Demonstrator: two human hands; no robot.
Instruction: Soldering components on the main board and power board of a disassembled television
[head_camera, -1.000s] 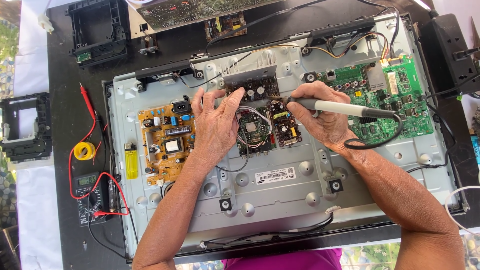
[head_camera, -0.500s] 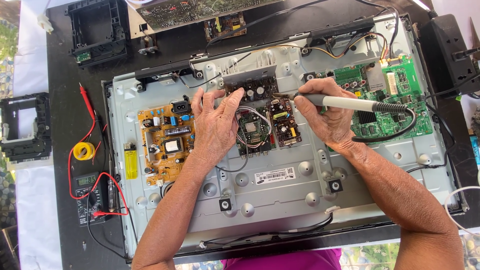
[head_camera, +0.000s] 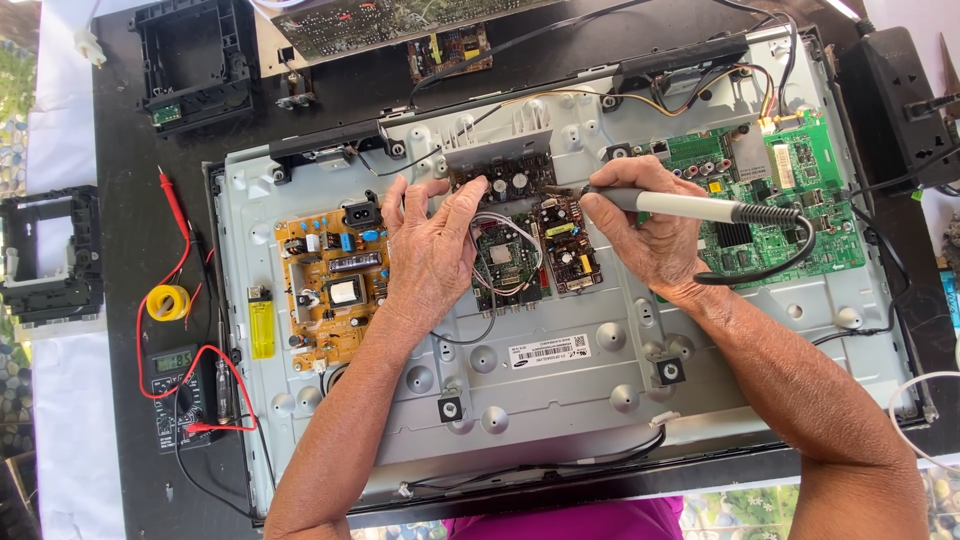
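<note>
While I watched from the head camera, both forearms reached up from the bottom edge over the metal back panel (head_camera: 560, 400) of an opened flat screen.

Left arm: it ran up from the lower left, wrist straight, palm down.
Left hand (head_camera: 432, 258): I saw it lying flat and mostly open, fingers spread, fingertips touching the lower edge of the dark circuit board (head_camera: 500, 178) near the panel's top; it gripped nothing that I could see.
Right arm: it came in from the lower right, bent inward at the wrist.
Right hand (head_camera: 645, 235): its fingers were curled shut around the soldering iron (head_camera: 700, 207), held like a pen, handle pointing right, tip aimed left at the dark circuit board's right edge.
Iron's cord (head_camera: 790, 262): it looped black below the handle, over the green board (head_camera: 780, 200).
Small boards (head_camera: 535, 255): I saw two lying between the hands, just below the dark one.
Orange board (head_camera: 335, 285): it sat just left of the left hand.
Yellow lighter (head_camera: 261, 325): it lay at the panel's left edge.
Multimeter (head_camera: 180, 390): it rested on the black table (head_camera: 130, 160), well left, with red leads.
</note>
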